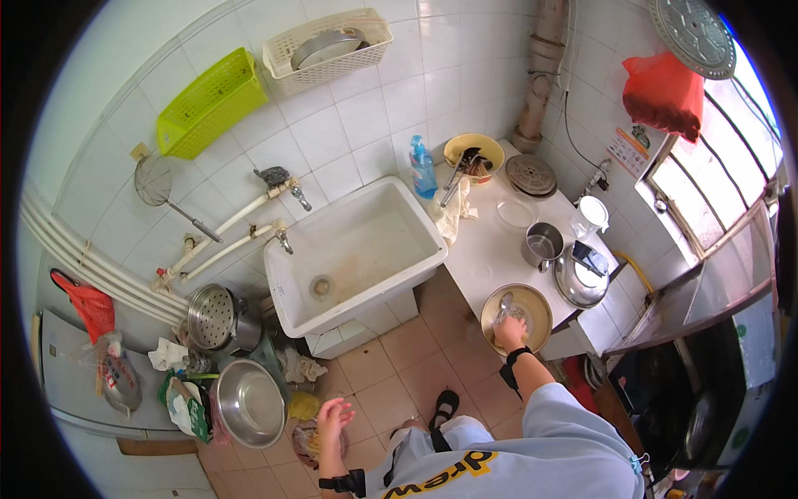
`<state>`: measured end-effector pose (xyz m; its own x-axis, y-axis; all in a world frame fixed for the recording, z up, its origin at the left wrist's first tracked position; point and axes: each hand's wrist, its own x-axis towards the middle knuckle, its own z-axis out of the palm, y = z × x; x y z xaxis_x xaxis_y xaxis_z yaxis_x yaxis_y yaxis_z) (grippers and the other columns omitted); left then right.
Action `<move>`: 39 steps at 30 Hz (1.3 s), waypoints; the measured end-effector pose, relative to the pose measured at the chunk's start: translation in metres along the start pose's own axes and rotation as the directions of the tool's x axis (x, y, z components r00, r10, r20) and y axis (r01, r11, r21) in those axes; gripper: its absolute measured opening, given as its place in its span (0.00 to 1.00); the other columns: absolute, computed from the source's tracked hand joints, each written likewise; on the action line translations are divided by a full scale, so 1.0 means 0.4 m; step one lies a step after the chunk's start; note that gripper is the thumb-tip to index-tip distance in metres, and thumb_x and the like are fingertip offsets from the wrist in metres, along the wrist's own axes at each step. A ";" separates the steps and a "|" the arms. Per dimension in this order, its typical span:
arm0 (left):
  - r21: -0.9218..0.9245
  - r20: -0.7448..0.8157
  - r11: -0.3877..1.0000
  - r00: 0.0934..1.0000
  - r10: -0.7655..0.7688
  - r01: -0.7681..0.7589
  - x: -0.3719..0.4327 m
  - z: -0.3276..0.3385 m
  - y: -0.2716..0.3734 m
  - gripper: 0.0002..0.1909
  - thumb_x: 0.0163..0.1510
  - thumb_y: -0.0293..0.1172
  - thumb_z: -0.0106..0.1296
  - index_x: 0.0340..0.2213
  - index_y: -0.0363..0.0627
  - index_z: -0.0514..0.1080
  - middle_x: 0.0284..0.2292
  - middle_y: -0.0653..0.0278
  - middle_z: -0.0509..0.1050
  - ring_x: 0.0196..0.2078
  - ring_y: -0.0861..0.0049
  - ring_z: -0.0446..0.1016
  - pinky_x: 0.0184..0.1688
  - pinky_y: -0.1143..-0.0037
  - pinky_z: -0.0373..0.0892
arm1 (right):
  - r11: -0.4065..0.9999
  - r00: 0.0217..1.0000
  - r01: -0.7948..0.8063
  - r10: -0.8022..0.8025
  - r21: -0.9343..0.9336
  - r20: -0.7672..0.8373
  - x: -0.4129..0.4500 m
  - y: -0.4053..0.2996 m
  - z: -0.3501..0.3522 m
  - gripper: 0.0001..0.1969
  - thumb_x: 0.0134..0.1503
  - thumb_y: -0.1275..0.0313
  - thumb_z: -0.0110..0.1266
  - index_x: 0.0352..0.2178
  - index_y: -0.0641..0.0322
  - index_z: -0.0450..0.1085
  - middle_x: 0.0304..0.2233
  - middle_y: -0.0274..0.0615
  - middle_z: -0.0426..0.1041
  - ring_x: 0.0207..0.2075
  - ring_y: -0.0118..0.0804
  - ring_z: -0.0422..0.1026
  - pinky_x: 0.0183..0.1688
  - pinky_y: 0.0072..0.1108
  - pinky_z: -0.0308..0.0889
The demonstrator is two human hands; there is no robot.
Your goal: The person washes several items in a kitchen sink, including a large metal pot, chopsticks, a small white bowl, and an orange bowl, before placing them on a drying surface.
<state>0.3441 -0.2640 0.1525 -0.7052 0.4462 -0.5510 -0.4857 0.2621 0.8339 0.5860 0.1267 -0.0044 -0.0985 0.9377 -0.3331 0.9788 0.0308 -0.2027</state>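
My right hand (511, 332) reaches down into a wide pale-yellow bowl (541, 307) at the front of the white countertop (477, 249). Its fingertips are hidden among whitish contents at the bottom, so whether they grip anything cannot be told. Just beyond the fingers, a metal spoon (506, 299) leans inside the bowl. My left hand (335, 419) hangs in the air over the tiled floor, fingers apart, holding nothing. Behind the bowl stand a steel mug (542, 242) and a domed metal lid (576, 284) with a dark phone-like object (589, 259) on top.
A white ceramic sink (361, 262) lies ahead. Along the counter's back are a blue pump bottle (423, 168), a yellow utensil bowl (492, 146) and a white lidded container (589, 215). A steel basin (251, 403) and a steamer pot (215, 318) stand at left; a black stove (667, 393) at right.
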 end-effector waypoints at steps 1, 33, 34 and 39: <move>-0.005 -0.005 1.000 1.000 0.002 -0.002 0.005 -0.001 0.003 0.09 0.51 0.28 0.38 0.34 0.40 0.64 0.30 0.59 0.70 0.27 0.74 0.71 0.28 0.80 0.67 | 1.000 1.000 0.006 -0.006 -0.002 -0.001 0.004 -0.006 -0.010 0.17 0.41 0.60 0.45 0.28 0.62 0.70 0.36 0.45 0.68 0.44 0.47 0.58 0.45 0.33 0.51; -0.187 0.468 0.929 0.803 0.370 -0.319 0.873 0.248 0.699 0.23 0.51 0.27 0.40 0.49 0.35 0.52 0.50 0.57 0.54 0.50 0.70 0.57 0.46 0.75 0.59 | 0.061 0.613 -0.670 -0.517 0.740 0.598 -0.045 -1.120 -0.073 0.07 0.53 0.76 0.37 0.32 0.66 0.61 0.28 0.42 0.66 0.32 0.37 0.68 0.37 0.25 0.65; -0.197 0.502 0.941 0.796 0.338 -0.275 0.860 0.253 0.718 0.26 0.49 0.25 0.40 0.49 0.32 0.49 0.52 0.56 0.51 0.52 0.69 0.55 0.48 0.75 0.57 | 0.020 0.602 -0.712 -0.496 0.702 0.626 -0.032 -1.146 -0.055 0.07 0.53 0.75 0.35 0.30 0.64 0.61 0.26 0.40 0.65 0.29 0.34 0.66 0.35 0.23 0.64; -0.154 0.477 0.947 0.819 0.320 -0.281 0.866 0.273 0.730 0.29 0.46 0.20 0.41 0.50 0.32 0.46 0.52 0.53 0.50 0.51 0.68 0.56 0.48 0.76 0.57 | -0.030 0.556 -0.770 -0.524 0.638 0.645 0.036 -1.193 0.014 0.06 0.51 0.75 0.35 0.27 0.62 0.60 0.20 0.35 0.62 0.20 0.28 0.59 0.23 0.17 0.58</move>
<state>0.0145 0.0607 0.2085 -0.4866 0.8571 -0.1689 -0.3412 -0.0085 0.9399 0.1165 0.1236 0.0826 -0.6838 0.2815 -0.6731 -0.0686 -0.9433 -0.3248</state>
